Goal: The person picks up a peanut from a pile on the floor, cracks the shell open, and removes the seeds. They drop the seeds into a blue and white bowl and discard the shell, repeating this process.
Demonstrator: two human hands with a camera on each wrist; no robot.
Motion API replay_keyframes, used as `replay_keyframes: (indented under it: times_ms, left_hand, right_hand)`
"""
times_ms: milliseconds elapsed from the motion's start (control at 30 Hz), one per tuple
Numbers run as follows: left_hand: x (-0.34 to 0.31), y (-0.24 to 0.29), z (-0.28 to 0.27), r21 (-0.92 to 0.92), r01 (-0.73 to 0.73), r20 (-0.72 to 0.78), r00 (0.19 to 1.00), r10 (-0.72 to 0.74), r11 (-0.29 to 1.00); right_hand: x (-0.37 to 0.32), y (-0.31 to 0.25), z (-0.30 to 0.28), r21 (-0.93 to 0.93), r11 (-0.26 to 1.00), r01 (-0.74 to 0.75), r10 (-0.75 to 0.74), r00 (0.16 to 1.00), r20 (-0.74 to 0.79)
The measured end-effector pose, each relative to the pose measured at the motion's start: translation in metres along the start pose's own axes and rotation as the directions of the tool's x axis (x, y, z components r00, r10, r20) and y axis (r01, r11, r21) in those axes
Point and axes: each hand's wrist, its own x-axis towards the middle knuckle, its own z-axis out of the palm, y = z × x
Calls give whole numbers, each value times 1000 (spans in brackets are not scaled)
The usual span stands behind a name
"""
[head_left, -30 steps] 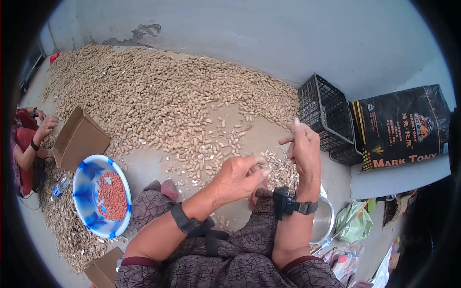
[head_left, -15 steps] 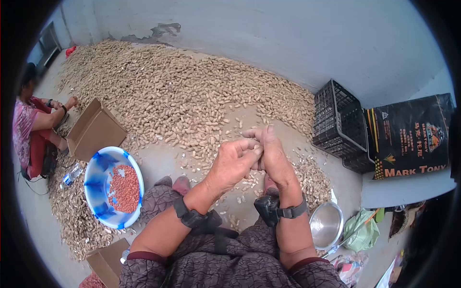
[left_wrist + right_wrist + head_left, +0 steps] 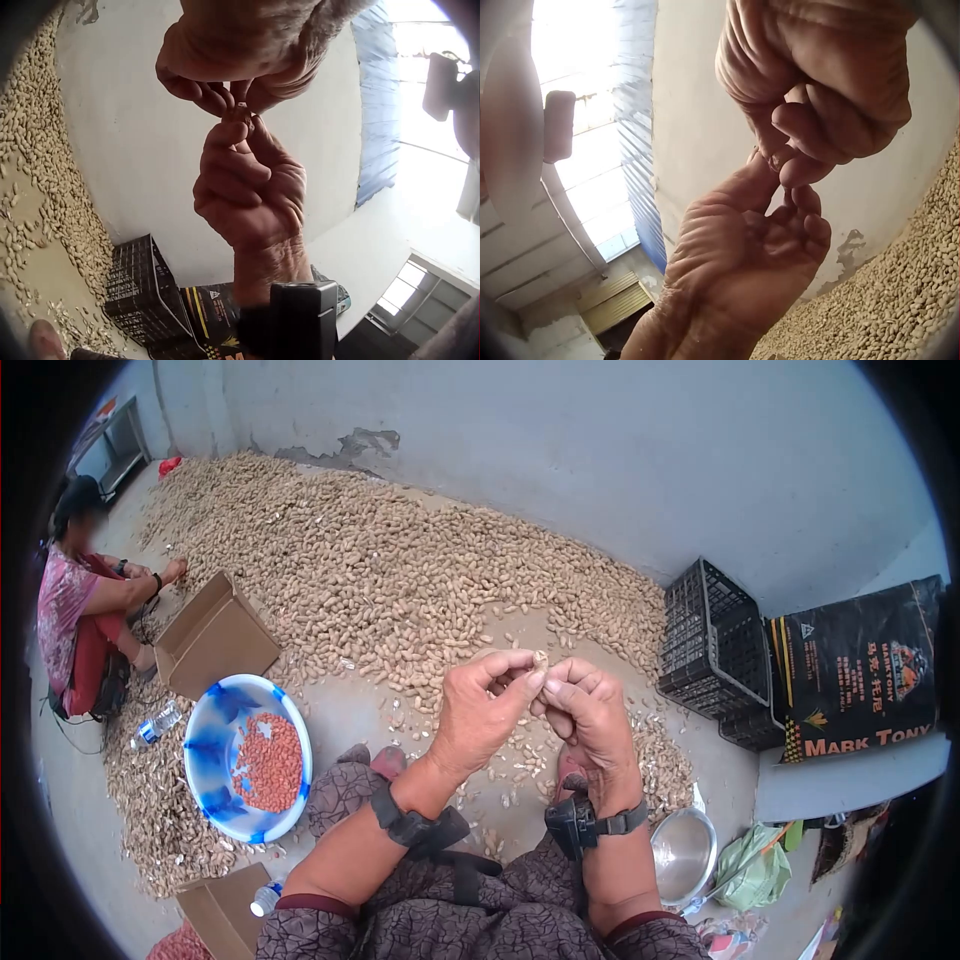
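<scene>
In front of the person's lap, the two hands meet at the fingertips over a small peanut (image 3: 541, 658). The left hand (image 3: 482, 708) pinches it between thumb and forefinger. From the other side the right hand (image 3: 592, 712) grips it with thumb and curled forefinger, its other fingers folded in. Seen from below in the left wrist view, the peanut (image 3: 241, 114) is mostly covered by fingertips. Beyond the hands a wide heap of unshelled peanuts (image 3: 380, 580) spreads along the wall. A blue-and-white basin (image 3: 207, 740) beside the left knee contains red shelled peanut kernels (image 3: 268, 765).
Black plastic crates (image 3: 705, 645) and a black printed sack (image 3: 860, 670) stand at right. A metal bowl (image 3: 684, 850) and green bag (image 3: 755, 872) lie nearer. On the left are a cardboard box (image 3: 222, 645), a water bottle (image 3: 158, 724), shell piles (image 3: 150, 810) and another seated person (image 3: 90, 600).
The hands were apart a second ago, the right one raised with loose fingers. They have come together at the peanut. The head view has shifted, bringing more of the seated person into sight.
</scene>
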Motion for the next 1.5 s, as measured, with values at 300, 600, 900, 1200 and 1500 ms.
replay_keyframes:
  times_ms: [300,600,900,1200,1500]
  left_hand:
    - [6,14,-10,-138,101,253,965,-63,985]
    - [1,14,-6,-166,131,365,929,-62,977]
    - [-4,14,-7,38,39,451,891,-52,999]
    - [-10,10,-3,57,-33,407,913,7,998]
    - [-7,7,-1,-374,273,384,915,-120,886]
  right_hand:
    - [-2,-7,1,-67,997,30,-36,996,-81]
    - [-2,-8,6,-94,993,69,-79,990,-113]
    - [-3,-4,1,22,999,24,-26,997,77]
    - [-4,4,9,102,994,49,-47,999,-23]
    - [1,-4,12,234,971,-41,50,998,-35]
